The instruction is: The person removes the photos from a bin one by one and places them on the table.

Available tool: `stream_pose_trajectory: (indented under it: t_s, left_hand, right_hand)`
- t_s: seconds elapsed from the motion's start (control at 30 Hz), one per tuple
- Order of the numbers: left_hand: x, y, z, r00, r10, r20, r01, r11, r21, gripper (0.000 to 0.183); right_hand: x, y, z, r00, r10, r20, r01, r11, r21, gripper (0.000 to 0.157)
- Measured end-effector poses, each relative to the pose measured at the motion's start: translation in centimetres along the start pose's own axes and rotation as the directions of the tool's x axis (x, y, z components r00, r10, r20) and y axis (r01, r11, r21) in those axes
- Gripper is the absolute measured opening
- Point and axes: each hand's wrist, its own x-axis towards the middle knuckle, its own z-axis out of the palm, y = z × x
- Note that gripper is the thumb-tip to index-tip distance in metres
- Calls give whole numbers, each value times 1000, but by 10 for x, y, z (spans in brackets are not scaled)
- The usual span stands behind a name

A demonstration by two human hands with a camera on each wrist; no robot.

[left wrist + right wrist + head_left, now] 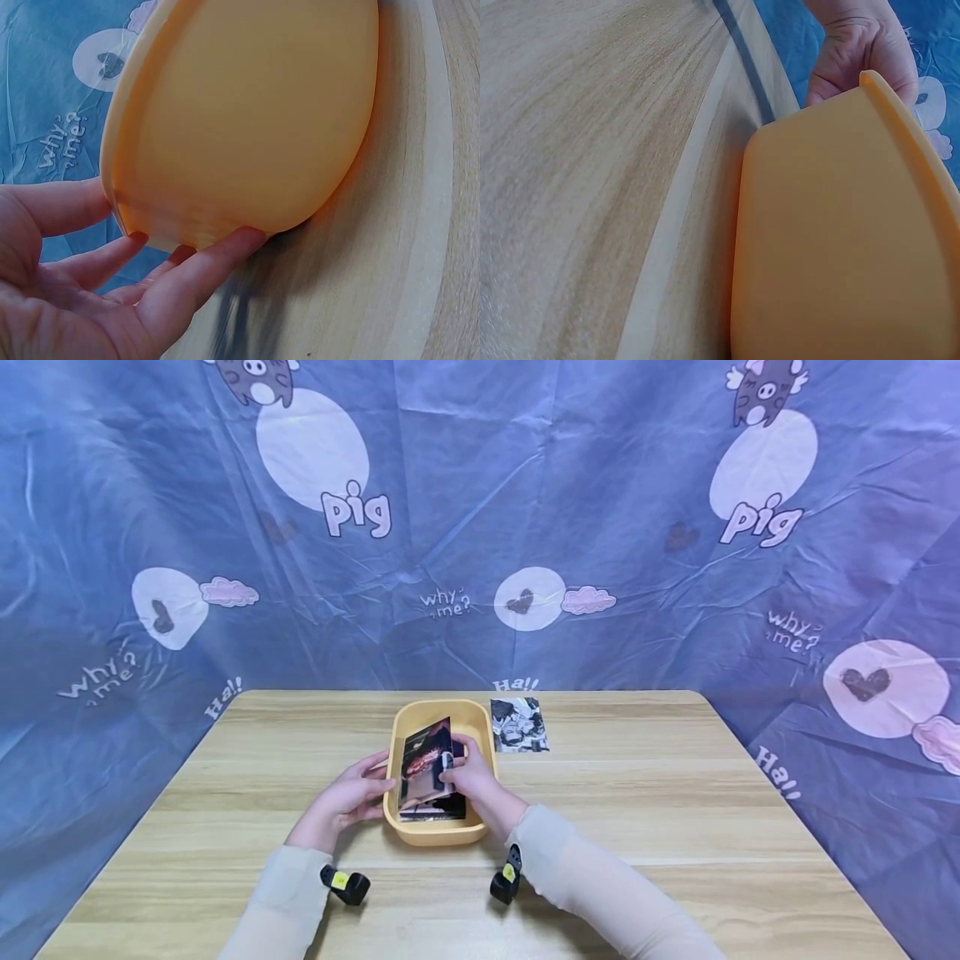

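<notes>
A yellow plastic bin (435, 839) stands on the table with several glossy picture cards inside. At its left side my left hand (348, 797) steadies it, thumb at the rim and fingers spread against the outer wall, as the left wrist view shows. My right hand (476, 777) reaches in over the right wall and pinches the right edge of a dark picture card (423, 764) with a red pattern. That card is tilted over another dark card (453, 808) near the bin's front. In the right wrist view the bin's outer wall (840, 225) fills much of the frame, with my left hand behind it.
A black-and-white picture card (519, 724) lies on the table (637, 793), just right of the bin's far end. Behind the table hangs a blue printed cloth (465, 527). Each wrist carries a small black camera (348, 883).
</notes>
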Motion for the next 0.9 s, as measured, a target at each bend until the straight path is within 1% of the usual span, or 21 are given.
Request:
stream_pose_trajectory:
  t_s: [0.2,0.4,0.53,0.63,0.77,0.9]
  left_hand:
    - [-1,0,0,1000,1,1,-1,1000,6,71]
    - [0,0,0,1000,5,3,-5,1000,3,71]
    - [1,0,-1,1000,4,-4,-4,1000,10,72]
    - [2,-1,0,1000,2,-24,-2,1000,12,72]
    - [2,-1,0,1000,6,-30,-6,1000,23,72]
    - [2,-1,0,1000,10,-21,-9,1000,26,71]
  right_hand:
    - [-1,-1,1,999,19,-25,-19,1000,-12,77]
    - [0,-2,0,998,16,-55,-17,1000,-19,76]
    - [-2,-3,-1,997,13,-73,-14,1000,-17,75]
    - [-5,-8,-5,997,0,-76,0,1000,-2,75]
    - [-5,-20,-18,997,-21,-69,24,999,41,78]
    - [-1,-34,-42,997,-35,-73,43,993,111,79]
